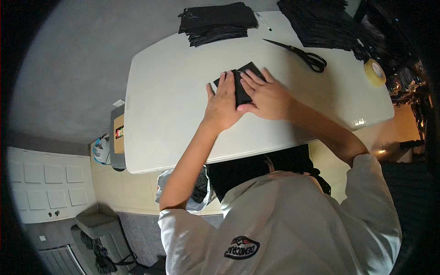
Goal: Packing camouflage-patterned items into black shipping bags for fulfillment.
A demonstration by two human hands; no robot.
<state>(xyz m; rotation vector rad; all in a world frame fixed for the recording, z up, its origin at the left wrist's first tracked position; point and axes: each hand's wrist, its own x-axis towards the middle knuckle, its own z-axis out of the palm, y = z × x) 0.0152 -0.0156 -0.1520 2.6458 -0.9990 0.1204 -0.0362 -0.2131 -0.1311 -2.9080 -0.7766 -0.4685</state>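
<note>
A folded piece of black sheet material [242, 90] lies on the white table [165, 103], under both hands. My left hand [223, 103] rests flat on its left side, fingers pointing away from me and the little finger or thumb side partly off it. My right hand [266, 94] presses on its right side with the fingers spread and the thumb near its lower edge. Black-handled scissors [307, 58] lie beyond my right hand, blades pointing to the upper left. The hands hide parts of the black piece.
Stacks of black sheets stand at the far edge [218, 22] and far right [319, 24]. A pen [264, 22] lies between them. A roll of yellowish tape [375, 72] sits near the right edge. Below the table's near edge stands a bag with dark contents [201, 190].
</note>
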